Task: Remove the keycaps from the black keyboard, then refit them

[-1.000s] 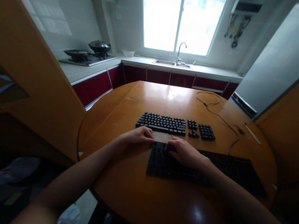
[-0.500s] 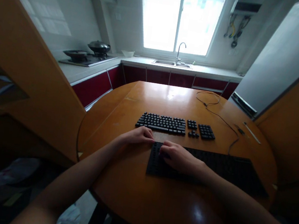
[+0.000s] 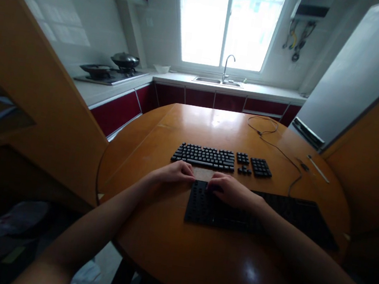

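A black keyboard base (image 3: pixel 197 211) without its keycaps lies flat on the round wooden table (image 3: pixel 173 257). At its top left corner my left hand (image 3: pixel 177 172) is closed, with the fingertips on the edge of the base. My right hand (image 3: pixel 230 190) is curled over the upper left part of the base. Its fingers are pressed together, and whatever they hold, if anything, is hidden in shadow. Behind the base, the removed black keycaps (image 3: pixel 205 156) lie in keyboard order, with the number-pad keycaps (image 3: pixel 260 167) as a separate block on the right.
A thin cable (image 3: pixel 280 150) runs from the base to the far side of the table. Near the right edge lies a thin light-coloured stick (image 3: pixel 318 169). Beyond the table are a counter with a sink (image 3: pixel 208 79), a stove (image 3: pixel 114 76) and a tall fridge (image 3: pixel 358 67).
My right hand has shifted slightly right and away from me over the base. My left hand stays at the corner.
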A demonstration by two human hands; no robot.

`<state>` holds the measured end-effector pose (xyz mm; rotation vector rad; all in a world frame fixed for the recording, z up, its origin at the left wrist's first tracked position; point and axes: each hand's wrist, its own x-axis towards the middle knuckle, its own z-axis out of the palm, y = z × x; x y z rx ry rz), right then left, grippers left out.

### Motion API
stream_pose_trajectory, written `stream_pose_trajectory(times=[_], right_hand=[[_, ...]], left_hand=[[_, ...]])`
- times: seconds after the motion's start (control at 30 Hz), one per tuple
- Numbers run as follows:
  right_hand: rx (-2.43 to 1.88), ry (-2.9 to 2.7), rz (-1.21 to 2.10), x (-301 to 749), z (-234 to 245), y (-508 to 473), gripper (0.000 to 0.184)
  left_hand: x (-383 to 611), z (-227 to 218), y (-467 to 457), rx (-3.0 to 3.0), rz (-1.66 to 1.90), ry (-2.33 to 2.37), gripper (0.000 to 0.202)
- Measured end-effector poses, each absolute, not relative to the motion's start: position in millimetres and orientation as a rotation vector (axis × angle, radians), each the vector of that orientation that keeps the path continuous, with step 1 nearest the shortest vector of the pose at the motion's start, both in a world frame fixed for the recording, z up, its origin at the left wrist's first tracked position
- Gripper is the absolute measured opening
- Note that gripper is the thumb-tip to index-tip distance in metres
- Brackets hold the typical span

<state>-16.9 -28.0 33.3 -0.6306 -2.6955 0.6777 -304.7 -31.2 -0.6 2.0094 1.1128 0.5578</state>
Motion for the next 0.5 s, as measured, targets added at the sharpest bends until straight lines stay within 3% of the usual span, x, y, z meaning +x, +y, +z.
stream_pose_trajectory(times=[0.27, 0.5], right_hand=[[-0.752, -2.442, 0.584, -23, 25, -15, 0.02], [-0.76, -2.719, 0.493, -18, 20, -8, 0.024]], left_hand=[[-306, -5, -29, 2.022, 0.557, 1.099, 0.034], [-308, -8, -27, 2.023, 0.561, 1.104, 0.034]])
